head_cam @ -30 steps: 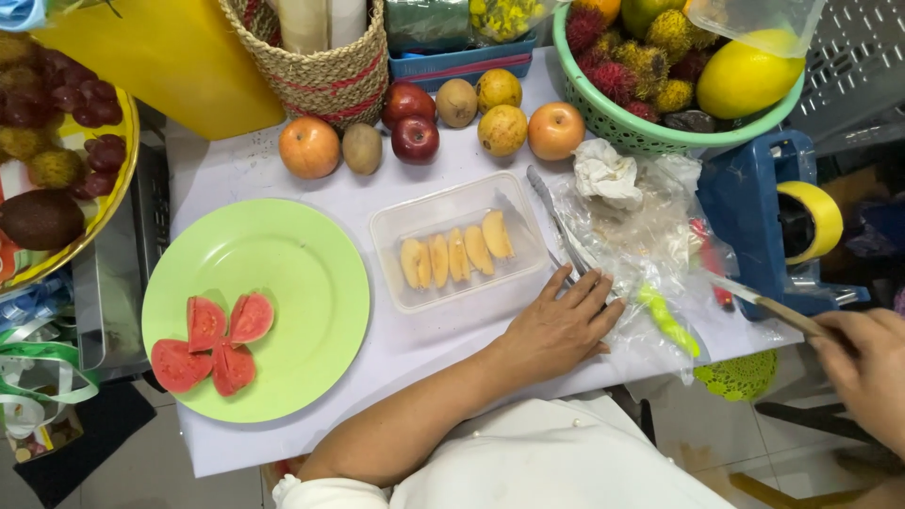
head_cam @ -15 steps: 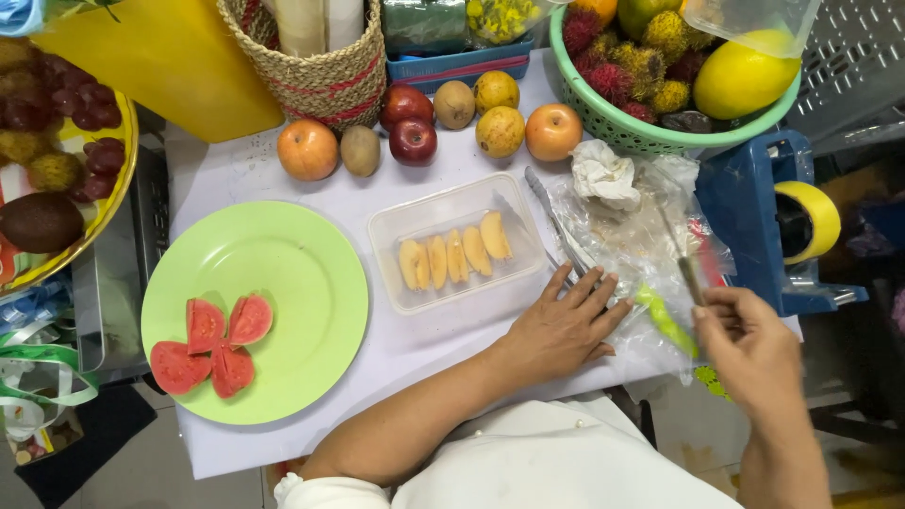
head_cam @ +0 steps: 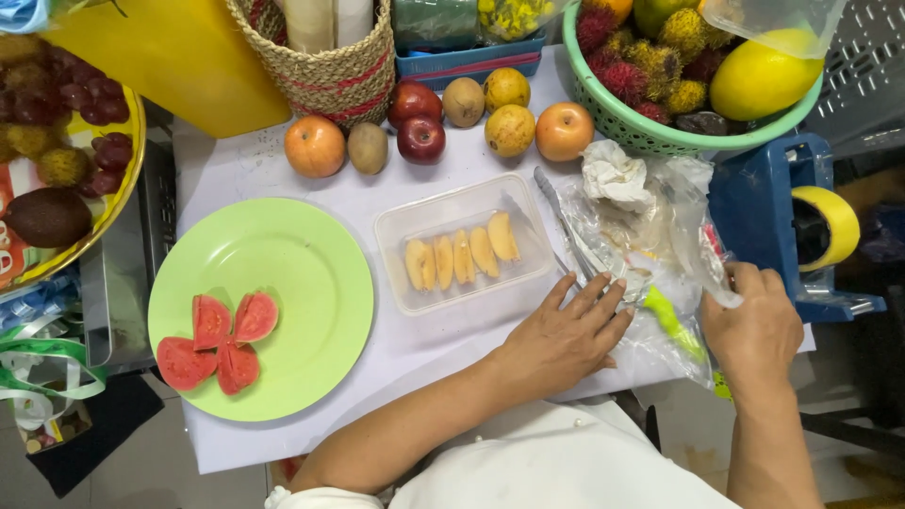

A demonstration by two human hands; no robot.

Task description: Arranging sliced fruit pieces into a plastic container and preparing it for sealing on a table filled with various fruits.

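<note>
On table right side: my left hand (head_cam: 566, 335) spread flat, pressing clear plastic bag (head_cam: 650, 236); right hand (head_cam: 754, 325) pinching bag edge. Risk: knife (head_cam: 566, 226) beside fingers, hard tug could tear bag.

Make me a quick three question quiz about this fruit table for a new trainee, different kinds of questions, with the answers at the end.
1. True or false: the round lime-green plate holds four red-fleshed fruit wedges.
2. Multiple choice: what lies in the clear rectangular plastic tray? A) whole red apples B) pale yellow fruit slices C) spiky red rambutans
3. Fill in: the right hand grips the edge of a crumpled clear plastic ____, while the left hand rests flat on the white tabletop.

Key
1. True.
2. B: the pale yellow fruit slices sit in a row.
3. Bag.
</note>
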